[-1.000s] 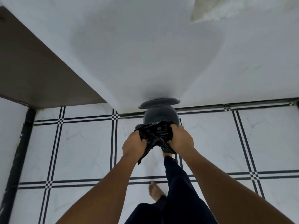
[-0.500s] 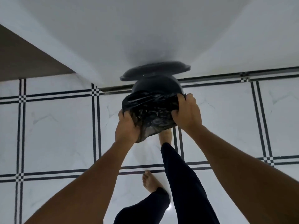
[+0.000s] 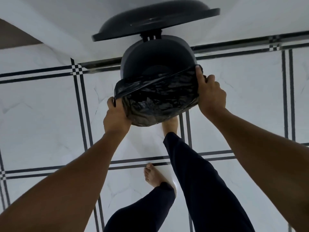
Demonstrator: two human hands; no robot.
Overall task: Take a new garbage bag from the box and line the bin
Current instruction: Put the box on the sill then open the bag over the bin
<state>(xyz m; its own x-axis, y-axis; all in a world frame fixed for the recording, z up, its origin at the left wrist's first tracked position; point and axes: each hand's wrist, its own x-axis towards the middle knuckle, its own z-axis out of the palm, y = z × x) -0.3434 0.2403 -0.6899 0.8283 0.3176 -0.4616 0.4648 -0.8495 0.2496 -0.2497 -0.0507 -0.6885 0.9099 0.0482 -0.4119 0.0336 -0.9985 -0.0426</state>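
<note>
A dark round pedal bin (image 3: 155, 54) stands on the tiled floor against the white wall, its lid (image 3: 153, 19) raised. A crumpled black garbage bag (image 3: 158, 101) is stretched across the near half of the bin's mouth. My left hand (image 3: 116, 114) grips the bag's left edge beside the rim. At the bin's right rim, my right hand (image 3: 209, 95) holds the other edge, thumb along the top. The far half of the bin's inside is bare and dark.
White floor tiles with black double lines (image 3: 80, 91) spread all around. My right foot (image 3: 169, 126) sits at the bin's base under the bag, and my left foot (image 3: 154, 174) stands further back. A brown surface (image 3: 15, 36) shows at the upper left.
The view has moved much closer to the bin. My hands have spread apart, pulling the bunched bag wide and over the bin's near rim.
</note>
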